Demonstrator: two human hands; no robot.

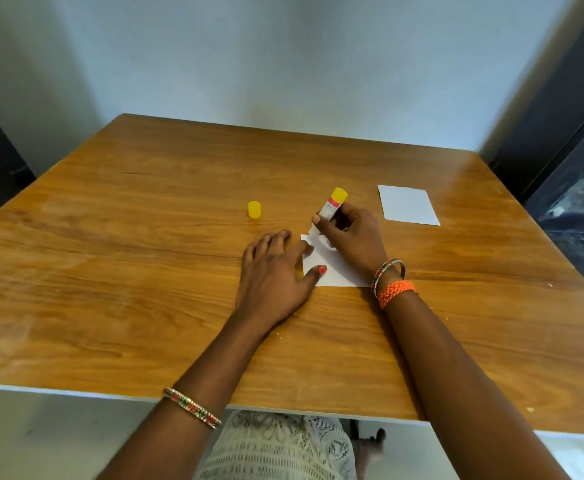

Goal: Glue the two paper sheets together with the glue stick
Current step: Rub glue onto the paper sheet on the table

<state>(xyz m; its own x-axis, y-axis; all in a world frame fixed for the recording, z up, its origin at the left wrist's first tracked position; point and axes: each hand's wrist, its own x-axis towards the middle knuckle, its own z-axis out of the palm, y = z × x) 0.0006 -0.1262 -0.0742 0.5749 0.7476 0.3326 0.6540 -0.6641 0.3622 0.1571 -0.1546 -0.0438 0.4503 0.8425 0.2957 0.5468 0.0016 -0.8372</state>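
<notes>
A small white paper sheet lies near the table's middle. My left hand rests flat beside it, thumb and forefinger pressing its left edge. My right hand grips the glue stick, a white tube with a pink band and yellow end. The stick is tilted, with its lower tip down at the sheet's far left corner. The yellow cap stands alone on the table, to the left of the stick. A second white sheet lies flat to the far right, apart from both hands.
The wooden table meets a pale wall at its far edge. Dark frames stand at both sides of the table. The white near edge runs under my forearms, with my lap below it.
</notes>
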